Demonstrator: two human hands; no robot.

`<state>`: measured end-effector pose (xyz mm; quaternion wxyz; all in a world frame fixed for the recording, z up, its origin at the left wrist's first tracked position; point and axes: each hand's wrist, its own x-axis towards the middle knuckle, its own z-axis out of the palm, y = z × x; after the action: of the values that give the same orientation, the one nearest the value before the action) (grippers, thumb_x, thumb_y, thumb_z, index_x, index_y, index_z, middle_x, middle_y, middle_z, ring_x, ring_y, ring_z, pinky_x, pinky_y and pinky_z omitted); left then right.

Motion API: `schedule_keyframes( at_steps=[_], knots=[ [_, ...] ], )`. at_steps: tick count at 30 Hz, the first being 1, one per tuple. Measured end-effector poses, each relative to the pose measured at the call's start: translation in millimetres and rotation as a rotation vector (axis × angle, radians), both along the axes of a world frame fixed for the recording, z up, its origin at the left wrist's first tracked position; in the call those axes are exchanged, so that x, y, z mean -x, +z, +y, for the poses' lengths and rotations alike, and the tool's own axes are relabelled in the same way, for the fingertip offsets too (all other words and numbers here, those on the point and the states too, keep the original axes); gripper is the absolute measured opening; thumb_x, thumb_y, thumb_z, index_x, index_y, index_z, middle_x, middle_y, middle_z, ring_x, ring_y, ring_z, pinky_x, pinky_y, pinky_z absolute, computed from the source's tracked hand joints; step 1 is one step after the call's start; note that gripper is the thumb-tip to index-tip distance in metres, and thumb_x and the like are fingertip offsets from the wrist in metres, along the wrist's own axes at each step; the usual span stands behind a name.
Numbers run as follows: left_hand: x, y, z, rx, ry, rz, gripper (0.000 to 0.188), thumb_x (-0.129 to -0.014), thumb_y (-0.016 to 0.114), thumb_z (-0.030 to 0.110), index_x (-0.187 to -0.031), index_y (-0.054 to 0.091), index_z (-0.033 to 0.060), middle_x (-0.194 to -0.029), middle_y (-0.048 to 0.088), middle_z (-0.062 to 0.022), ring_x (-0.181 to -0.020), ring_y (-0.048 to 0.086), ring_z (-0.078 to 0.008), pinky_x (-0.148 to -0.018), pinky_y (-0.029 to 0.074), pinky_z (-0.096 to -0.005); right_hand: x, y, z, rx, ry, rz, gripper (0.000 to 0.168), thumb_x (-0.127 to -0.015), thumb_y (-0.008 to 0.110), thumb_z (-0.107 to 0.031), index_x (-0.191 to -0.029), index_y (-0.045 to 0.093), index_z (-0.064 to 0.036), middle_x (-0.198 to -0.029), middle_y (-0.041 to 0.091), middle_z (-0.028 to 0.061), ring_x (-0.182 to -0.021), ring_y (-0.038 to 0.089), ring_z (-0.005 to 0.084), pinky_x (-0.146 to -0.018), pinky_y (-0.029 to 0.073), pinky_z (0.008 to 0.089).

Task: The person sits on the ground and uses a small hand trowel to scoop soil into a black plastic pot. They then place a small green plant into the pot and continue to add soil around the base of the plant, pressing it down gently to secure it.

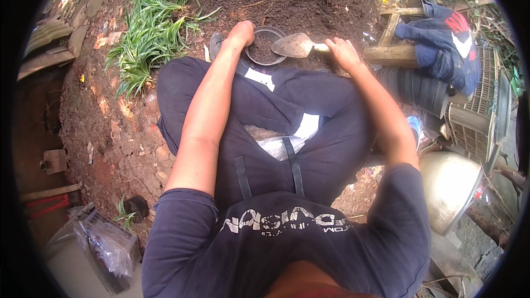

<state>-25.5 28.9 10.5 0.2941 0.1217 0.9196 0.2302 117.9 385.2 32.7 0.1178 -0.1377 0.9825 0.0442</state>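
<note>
My left hand (244, 33) grips the left rim of a round dark plastic pot (283, 34), which has soil (261, 49) inside. The handle of a soil-stained metal trowel (295, 45) is in my right hand (343, 51). Its blade points left, with the tip over the pot's right rim. The pot stands in front of my crossed legs, at the edge of a heap of dark loose soil (314, 0). Left of the pot lies a long bunch of green and white striped spider plants (153, 33).
At the right, a dark blue cloth (445, 45) hangs over a wooden stool (391, 55), beside stacked black pots (410, 87) and a plastic crate (472, 122). A pale basin (447, 186) lies nearer. At lower left are a small potted plant (134, 209) and plastic bags (107, 248).
</note>
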Motion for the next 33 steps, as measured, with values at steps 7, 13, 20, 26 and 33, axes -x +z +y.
schedule_keyframes(
  at_steps=[7, 13, 20, 26, 33],
  knots=[
    [-4.8, -8.9, -0.4, 0.014, 0.024, 0.025, 0.033, -0.087, 0.061, 0.002, -0.115, 0.076, 0.0117, -0.118, 0.07, -0.0224, -0.115, 0.068, -0.035, -0.097, 0.055, -0.0454, 4.7, -11.3, 6.8, -0.087, 0.02, -0.09, 0.038, -0.1, 0.059, -0.029, -0.133, 0.052, -0.013, -0.112, 0.062, 0.0158, -0.107, 0.063, 0.0344, -0.092, 0.048, 0.047],
    [-6.3, -20.5, -1.4, 0.001, 0.015, 0.118, 0.03, -0.087, 0.061, 0.001, -0.11, 0.077, 0.0087, -0.114, 0.071, -0.0231, -0.112, 0.069, -0.0365, -0.096, 0.055, -0.0459, -4.1, -8.2, 40.9, -0.118, 0.009, -0.117, 0.033, -0.1, 0.056, -0.025, -0.13, 0.052, -0.012, -0.114, 0.062, 0.0174, -0.107, 0.063, 0.035, -0.091, 0.048, 0.0472],
    [-0.8, -30.6, -2.3, -0.028, -0.018, 0.156, 0.021, -0.089, 0.068, 0.004, -0.109, 0.075, 0.0044, -0.079, 0.073, -0.0206, -0.061, 0.073, -0.0301, -0.052, 0.058, -0.0439, -6.7, 1.6, 58.2, -0.116, -0.019, -0.053, 0.027, -0.1, 0.05, -0.018, -0.126, 0.052, -0.011, -0.111, 0.063, 0.0177, -0.105, 0.063, 0.036, -0.09, 0.048, 0.0473],
    [7.2, -53.2, -15.0, 0.015, -0.051, 0.242, 0.021, -0.09, 0.068, 0.006, -0.11, 0.074, 0.0038, -0.079, 0.073, -0.019, -0.06, 0.072, -0.0302, -0.052, 0.059, -0.0433, -8.2, 19.2, 58.1, 0.221, -0.136, 0.016, 0.032, -0.095, 0.066, -0.026, -0.116, 0.053, -0.004, -0.102, 0.065, 0.0233, -0.099, 0.063, 0.0431, -0.085, 0.048, 0.0524],
    [5.8, -1.9, -5.6, 0.048, 0.039, -0.033, 0.032, -0.093, 0.074, 0.031, -0.117, 0.074, 0.0093, -0.109, 0.074, -0.0208, -0.102, 0.072, -0.0361, -0.084, 0.06, -0.0441, -12.7, 112.8, -25.0, 0.583, -0.333, -0.151, 0.041, -0.092, 0.072, -0.029, -0.118, 0.067, 0.002, -0.103, 0.07, 0.0234, -0.102, 0.069, 0.0358, -0.088, 0.05, 0.0439]
  ],
)
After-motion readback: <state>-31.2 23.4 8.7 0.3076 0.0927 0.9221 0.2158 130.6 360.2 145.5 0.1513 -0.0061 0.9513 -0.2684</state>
